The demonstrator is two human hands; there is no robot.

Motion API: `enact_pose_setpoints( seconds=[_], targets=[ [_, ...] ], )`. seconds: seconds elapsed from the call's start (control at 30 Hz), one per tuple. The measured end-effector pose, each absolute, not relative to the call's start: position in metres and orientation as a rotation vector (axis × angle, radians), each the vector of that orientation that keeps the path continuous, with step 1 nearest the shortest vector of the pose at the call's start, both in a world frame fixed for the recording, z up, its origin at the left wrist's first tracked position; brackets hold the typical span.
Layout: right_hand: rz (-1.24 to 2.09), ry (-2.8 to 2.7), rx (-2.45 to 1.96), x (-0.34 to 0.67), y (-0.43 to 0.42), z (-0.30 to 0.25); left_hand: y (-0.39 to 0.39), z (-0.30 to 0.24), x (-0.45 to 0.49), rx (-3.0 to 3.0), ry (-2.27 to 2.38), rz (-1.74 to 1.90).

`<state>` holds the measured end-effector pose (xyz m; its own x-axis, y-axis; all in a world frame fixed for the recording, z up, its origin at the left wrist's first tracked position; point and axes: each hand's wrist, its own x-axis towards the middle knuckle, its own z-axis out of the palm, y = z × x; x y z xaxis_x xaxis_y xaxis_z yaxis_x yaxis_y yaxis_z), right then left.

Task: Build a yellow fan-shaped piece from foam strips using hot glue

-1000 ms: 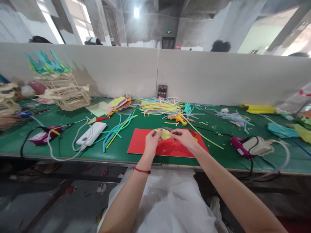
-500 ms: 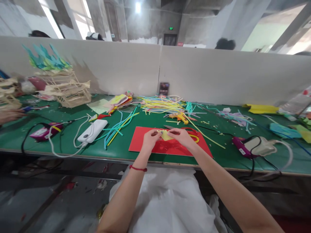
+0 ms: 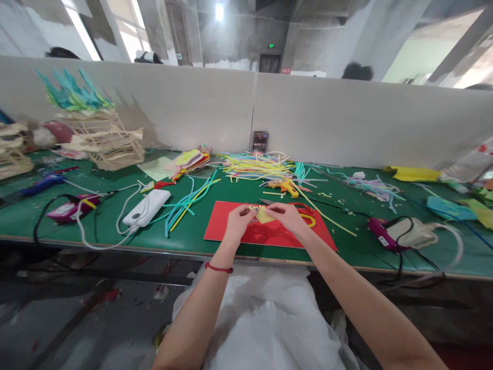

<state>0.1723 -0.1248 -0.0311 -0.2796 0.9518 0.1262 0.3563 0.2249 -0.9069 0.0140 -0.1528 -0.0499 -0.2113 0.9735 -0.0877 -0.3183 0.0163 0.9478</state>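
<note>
While the small yellow piece (image 3: 264,216) is held over the middle of the red board (image 3: 220,221), it looks partly shaped, its far edge seemingly gathered; how much is left to do cannot be told, and many strips (image 3: 258,167) lie loose on the far side. The left hand (image 3: 239,221) pinches its left end and the right hand (image 3: 285,216) its right, fingertips close together, both forearms angling inward from the near side.
</note>
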Motion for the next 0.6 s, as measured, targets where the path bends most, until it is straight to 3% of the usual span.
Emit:
enact_pose_setpoints(
  seconds=[0.17, 0.4, 0.6],
  targets=[
    [0.960, -1.781, -1.270, 0.187, -0.112, -0.030, -0.152, -0.053, 0.012, 0.831, 1.128, 1.499],
    [0.349, -1.895, -1.735, 0.227, -0.046, -0.041, -0.142, -0.056, 0.010, 0.804, 1.155, 1.484],
    [0.042, -1.850, -1.942, 0.232, -0.012, -0.045, -0.135, -0.065, 0.007, 0.882, 1.200, 1.443]
  ],
)
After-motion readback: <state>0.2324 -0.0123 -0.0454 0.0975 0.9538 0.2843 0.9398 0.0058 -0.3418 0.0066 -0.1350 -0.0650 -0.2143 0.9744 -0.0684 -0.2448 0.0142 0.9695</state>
